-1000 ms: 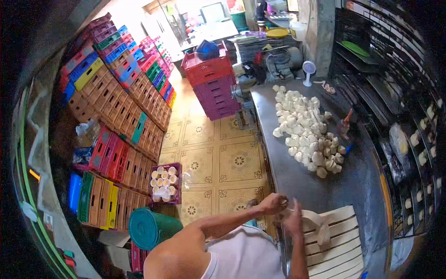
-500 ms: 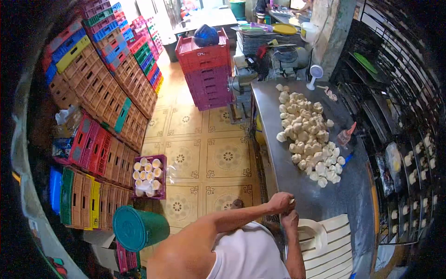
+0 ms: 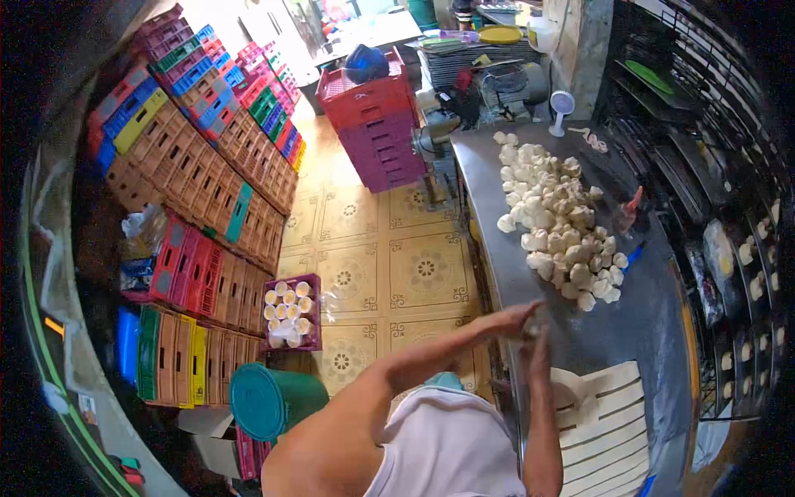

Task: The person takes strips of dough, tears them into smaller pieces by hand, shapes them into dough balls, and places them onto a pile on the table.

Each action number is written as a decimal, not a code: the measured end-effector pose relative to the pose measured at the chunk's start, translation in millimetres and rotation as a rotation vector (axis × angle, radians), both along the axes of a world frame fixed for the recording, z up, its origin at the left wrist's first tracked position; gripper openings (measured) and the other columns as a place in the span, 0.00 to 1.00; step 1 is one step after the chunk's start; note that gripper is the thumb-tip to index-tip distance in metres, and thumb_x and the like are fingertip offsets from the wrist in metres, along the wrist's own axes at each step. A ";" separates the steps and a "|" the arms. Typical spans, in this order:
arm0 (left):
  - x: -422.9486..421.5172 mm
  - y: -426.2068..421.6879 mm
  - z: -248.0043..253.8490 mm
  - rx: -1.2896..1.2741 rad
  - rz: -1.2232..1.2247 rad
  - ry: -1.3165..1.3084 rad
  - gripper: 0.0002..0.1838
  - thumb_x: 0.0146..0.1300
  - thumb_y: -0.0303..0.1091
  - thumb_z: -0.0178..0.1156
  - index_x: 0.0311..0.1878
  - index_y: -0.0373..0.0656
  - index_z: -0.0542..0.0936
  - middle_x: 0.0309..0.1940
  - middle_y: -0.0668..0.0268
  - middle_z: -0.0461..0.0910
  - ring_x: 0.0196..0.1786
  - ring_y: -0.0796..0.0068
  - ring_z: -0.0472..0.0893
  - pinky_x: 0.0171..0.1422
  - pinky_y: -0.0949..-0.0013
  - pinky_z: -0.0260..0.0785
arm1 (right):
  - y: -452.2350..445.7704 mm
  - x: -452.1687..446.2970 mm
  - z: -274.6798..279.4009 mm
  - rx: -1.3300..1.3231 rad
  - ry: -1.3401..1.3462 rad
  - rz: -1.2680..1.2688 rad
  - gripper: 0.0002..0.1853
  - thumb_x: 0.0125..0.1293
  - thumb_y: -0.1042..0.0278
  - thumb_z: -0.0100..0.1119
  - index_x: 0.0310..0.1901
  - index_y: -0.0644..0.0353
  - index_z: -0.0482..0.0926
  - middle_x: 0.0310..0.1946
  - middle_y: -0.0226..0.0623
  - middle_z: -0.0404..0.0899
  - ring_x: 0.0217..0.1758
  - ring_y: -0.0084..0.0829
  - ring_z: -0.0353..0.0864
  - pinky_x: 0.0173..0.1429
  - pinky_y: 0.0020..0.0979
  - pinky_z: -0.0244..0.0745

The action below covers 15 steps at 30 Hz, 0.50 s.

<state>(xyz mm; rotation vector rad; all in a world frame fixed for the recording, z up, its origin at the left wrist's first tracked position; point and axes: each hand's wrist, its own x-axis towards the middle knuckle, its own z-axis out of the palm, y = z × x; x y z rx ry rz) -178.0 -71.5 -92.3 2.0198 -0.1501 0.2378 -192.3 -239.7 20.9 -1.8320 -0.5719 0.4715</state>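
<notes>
Stacked crates (image 3: pixel 190 182) line the tiled floor (image 3: pixel 426 269) opposite a metal desk (image 3: pixel 609 335), where a heap of dough lumps (image 3: pixel 563 232) lies beyond the hands. Nearer the body are dough strips (image 3: pixel 609 422), side by side with narrow gaps, and a raised dough band (image 3: pixel 570 388) resting over their near-left end. The left hand (image 3: pixel 520 317) and right hand (image 3: pixel 537 356) are close together above the desk's edge, both blurred; whether their fingers are apart, together or clamped on dough, I cannot tell. Anything slipping from there could miss the desk and drop to the floor, since they work so near the edge. The right forearm, close beside the strips, could drag the band askew, and soft lumps pressed together in the heap might stick.
</notes>
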 end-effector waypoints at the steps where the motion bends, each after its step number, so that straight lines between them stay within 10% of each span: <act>1: -16.2 -1.0 -46.9 -0.258 -0.078 0.124 0.48 0.55 0.30 0.68 0.77 0.40 0.53 0.61 0.42 0.73 0.61 0.50 0.76 0.66 0.56 0.68 | -0.7 -4.1 6.9 0.119 -0.066 0.176 0.25 0.66 0.72 0.57 0.64 0.67 0.69 0.55 0.55 0.77 0.55 0.53 0.78 0.57 0.47 0.73; 3: -31.4 -37.0 -120.0 -0.435 0.025 0.415 0.40 0.56 0.33 0.68 0.72 0.41 0.64 0.52 0.45 0.81 0.52 0.55 0.82 0.59 0.57 0.73 | -19.6 -5.1 -51.9 -0.265 -0.389 0.224 0.27 0.61 0.72 0.60 0.62 0.69 0.70 0.57 0.54 0.75 0.58 0.54 0.74 0.64 0.45 0.69; 8: -68.6 -37.5 -0.1 -0.162 0.101 0.422 0.23 0.55 0.41 0.66 0.53 0.40 0.81 0.41 0.49 0.85 0.44 0.55 0.84 0.50 0.56 0.76 | -63.0 -15.7 -18.5 -0.572 -0.705 0.305 0.23 0.58 0.61 0.65 0.54 0.61 0.74 0.45 0.48 0.78 0.55 0.49 0.76 0.56 0.49 0.71; 15: -34.9 -36.6 20.3 -0.052 -0.046 0.496 0.18 0.56 0.42 0.63 0.43 0.37 0.84 0.38 0.44 0.83 0.42 0.47 0.84 0.46 0.53 0.76 | -56.8 31.5 -62.0 -0.640 -0.189 0.310 0.25 0.61 0.61 0.63 0.57 0.62 0.74 0.59 0.48 0.74 0.59 0.54 0.74 0.62 0.51 0.68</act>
